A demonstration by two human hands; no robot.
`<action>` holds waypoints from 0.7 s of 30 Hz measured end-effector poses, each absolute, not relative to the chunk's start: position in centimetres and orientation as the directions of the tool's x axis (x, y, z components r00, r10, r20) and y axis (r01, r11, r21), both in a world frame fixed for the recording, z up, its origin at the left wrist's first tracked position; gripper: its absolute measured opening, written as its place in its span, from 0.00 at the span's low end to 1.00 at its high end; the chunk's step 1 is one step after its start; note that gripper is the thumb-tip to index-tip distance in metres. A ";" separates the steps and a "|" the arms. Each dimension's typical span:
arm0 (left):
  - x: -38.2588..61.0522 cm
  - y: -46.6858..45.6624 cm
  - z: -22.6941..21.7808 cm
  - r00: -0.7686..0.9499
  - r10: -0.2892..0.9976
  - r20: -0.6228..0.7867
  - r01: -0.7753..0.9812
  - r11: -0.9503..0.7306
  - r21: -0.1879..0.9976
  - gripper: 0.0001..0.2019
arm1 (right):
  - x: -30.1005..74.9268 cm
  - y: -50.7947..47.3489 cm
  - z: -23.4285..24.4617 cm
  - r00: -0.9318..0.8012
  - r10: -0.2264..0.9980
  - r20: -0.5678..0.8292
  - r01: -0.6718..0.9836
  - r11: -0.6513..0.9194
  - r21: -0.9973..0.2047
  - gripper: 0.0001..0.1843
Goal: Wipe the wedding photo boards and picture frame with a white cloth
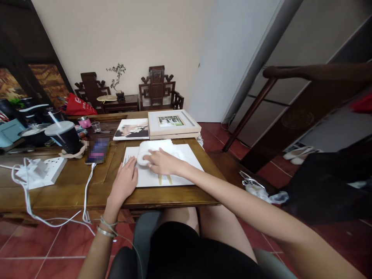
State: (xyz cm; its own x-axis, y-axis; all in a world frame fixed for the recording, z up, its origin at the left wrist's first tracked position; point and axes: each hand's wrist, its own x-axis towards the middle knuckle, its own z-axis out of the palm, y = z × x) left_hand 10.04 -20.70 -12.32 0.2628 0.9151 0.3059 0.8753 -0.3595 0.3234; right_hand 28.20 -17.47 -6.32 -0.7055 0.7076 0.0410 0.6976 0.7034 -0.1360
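- One cloth (154, 145), white, lies on the far left part of the board, apparently midway through use.
- One board (145, 179) lies flat at the table's near edge, towards its right corner; how much of it is finished, I cannot tell.
- Two hands: the right (161, 162) grasps the cloth, fingers bent over it; the left (127, 179) lies flat on the board's left edge, clasping nothing.
- Beyond, by the table's far right corner: two stacked frames (188, 120), one print (130, 130) beside them.
- Leftward on the table (174, 197): one phone (98, 151), one cup (68, 137), one power strip (54, 168).
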 end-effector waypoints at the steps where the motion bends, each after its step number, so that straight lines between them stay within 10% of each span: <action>1: 10.0 -20.7 -12.3 0.264 0.915 0.305 0.873 -0.361 0.329 0.22 | 27.8 -16.5 -6.7 -0.682 0.729 0.056 0.719 0.682 -0.129 0.18; 9: 9.7 -20.3 -12.7 0.300 0.914 0.271 0.885 -0.373 0.279 0.24 | 27.9 -18.8 -8.2 -0.783 0.606 0.137 0.608 0.793 -0.038 0.17; 15: 9.8 -20.4 -12.6 0.308 0.912 0.273 0.893 -0.376 0.249 0.23 | 31.1 -24.6 -5.6 -0.850 0.521 0.078 0.484 0.831 -0.272 0.12; 21: 9.7 -20.2 -12.8 0.304 0.905 0.296 0.888 -0.382 0.255 0.22 | 32.8 -20.7 -5.0 -0.700 0.714 0.024 0.635 0.637 -0.437 0.12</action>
